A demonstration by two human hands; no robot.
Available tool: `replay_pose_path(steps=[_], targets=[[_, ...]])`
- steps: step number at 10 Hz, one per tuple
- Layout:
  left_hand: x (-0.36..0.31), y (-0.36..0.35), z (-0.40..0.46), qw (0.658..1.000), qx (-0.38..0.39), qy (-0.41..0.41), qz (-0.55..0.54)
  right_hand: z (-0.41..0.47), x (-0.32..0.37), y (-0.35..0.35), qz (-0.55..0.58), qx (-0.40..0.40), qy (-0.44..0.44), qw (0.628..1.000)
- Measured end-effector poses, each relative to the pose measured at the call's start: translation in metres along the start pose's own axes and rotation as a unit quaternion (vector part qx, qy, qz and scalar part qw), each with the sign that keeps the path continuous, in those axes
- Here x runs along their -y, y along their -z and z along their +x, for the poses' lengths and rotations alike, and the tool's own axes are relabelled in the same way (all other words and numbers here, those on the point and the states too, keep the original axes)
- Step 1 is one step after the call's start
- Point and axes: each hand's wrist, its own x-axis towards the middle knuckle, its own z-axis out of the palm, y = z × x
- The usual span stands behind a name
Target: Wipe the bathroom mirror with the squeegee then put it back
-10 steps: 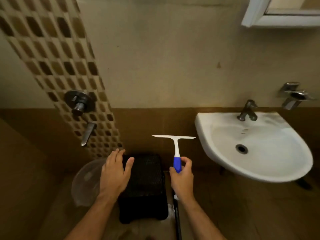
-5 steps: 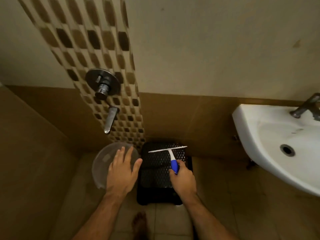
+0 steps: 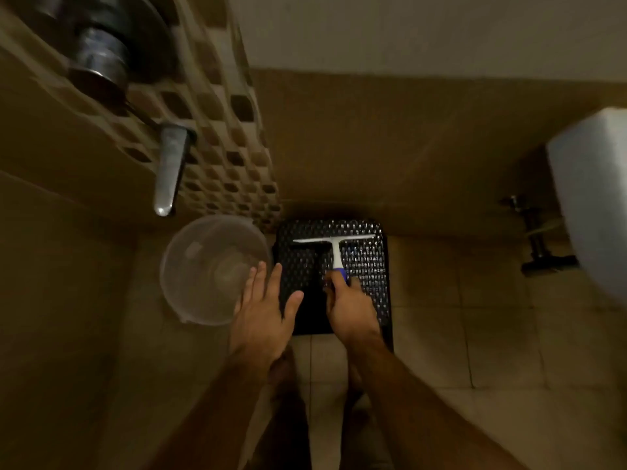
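The squeegee point(image 3: 334, 244) has a white blade and a blue-and-white handle. It lies low over the black perforated stool point(image 3: 368, 262) on the floor, blade toward the wall. My right hand point(image 3: 351, 308) is closed around the blue end of the handle. My left hand point(image 3: 266, 312) hovers open, fingers spread, at the stool's left edge beside a clear bucket. Whether the blade touches the stool top I cannot tell. The mirror is out of view.
A clear plastic bucket point(image 3: 207, 266) stands on the tiled floor left of the stool, under a chrome wall spout point(image 3: 169, 171). The white sink point(image 3: 592, 212) juts in at the right edge, with pipework point(image 3: 539, 239) beneath it. My feet show below my arms.
My view has tipped down from the sink and wall to the floor. My right hand has lowered the squeegee down onto or just above the stool. My left hand stays open beside it.
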Motion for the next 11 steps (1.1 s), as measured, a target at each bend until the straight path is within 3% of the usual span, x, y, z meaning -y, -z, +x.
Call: replay_pose_path(steps=[6, 7, 9, 11], targets=[[0.027, -0.048, 0.010, 0.999, 0.027, -0.023, 0.032, 0.062, -0.029, -0.073, 0.025, 0.086, -0.006, 0.996], [0.016, -0.032, 0.006, 0.999, 0.015, -0.030, 0.038, 0.050, -0.028, -0.052, -0.001, 0.039, 0.013, 0.999], [-0.034, 0.050, 0.025, 0.993, -0.059, -0.074, 0.073, 0.030, 0.003, 0.053, -0.099, -0.168, 0.110, 0.975], [-0.101, 0.190, 0.062, 0.952, -0.228, -0.180, 0.097, 0.026, 0.060, 0.205, -0.096, -0.356, 0.186, 0.911]])
